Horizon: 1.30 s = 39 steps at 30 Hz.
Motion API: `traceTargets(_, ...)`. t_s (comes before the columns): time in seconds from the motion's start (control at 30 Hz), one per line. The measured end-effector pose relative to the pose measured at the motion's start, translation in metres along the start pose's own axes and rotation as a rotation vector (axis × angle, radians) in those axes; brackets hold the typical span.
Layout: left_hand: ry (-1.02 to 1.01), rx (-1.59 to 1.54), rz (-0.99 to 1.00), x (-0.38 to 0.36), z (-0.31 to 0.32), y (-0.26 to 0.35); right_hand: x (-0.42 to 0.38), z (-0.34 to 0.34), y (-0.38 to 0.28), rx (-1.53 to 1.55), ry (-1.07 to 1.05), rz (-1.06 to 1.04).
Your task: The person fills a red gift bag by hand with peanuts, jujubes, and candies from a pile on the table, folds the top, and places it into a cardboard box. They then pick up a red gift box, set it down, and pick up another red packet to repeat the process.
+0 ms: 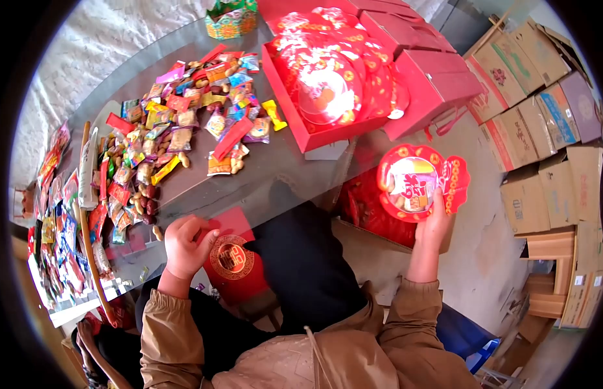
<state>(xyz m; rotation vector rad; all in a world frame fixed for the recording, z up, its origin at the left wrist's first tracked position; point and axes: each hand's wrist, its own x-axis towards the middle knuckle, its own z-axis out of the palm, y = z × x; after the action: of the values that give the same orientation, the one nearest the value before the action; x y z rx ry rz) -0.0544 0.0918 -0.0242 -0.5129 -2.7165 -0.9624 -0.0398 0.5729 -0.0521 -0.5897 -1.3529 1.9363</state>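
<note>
My right hand grips a red candy pouch with gold coin prints by its right edge. Wrapped sweets show through the pouch's round clear window. My left hand is at the table's near edge, its fingers curled under and its thumb pointing right. Whatever is in those fingers, if anything, is hidden. Just right of it is a flat red piece with a round gold emblem. Beyond the left hand, a heap of wrapped candies, peanuts and dates spreads over the glass tabletop.
A red box full of shiny filled pouches stands at the back, beside closed red gift boxes. Under the table edge sits a carton of red packets. Cardboard boxes are stacked right. Another person's arm shows lower left.
</note>
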Motion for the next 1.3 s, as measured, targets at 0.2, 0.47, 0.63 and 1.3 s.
traceTargets(0.2,-0.040,0.259,0.117,0.001,0.017,0.008,0.021,-0.070,0.056,-0.427,0.129,0.087)
traceTargets(0.47,-0.036,0.333,0.102,0.001,0.020,0.013,0.015,-0.058,0.088,-0.996,-0.327,-0.230)
traceTargets(0.63,-0.030,0.335,0.080,0.001,0.023,0.014,0.012,-0.095,0.088,-1.476,-0.982,0.231)
traceTargets(1.3,-0.025,0.407,0.079,0.001,0.022,0.012,0.061,-0.048,0.191,-1.480,-1.427,0.191)
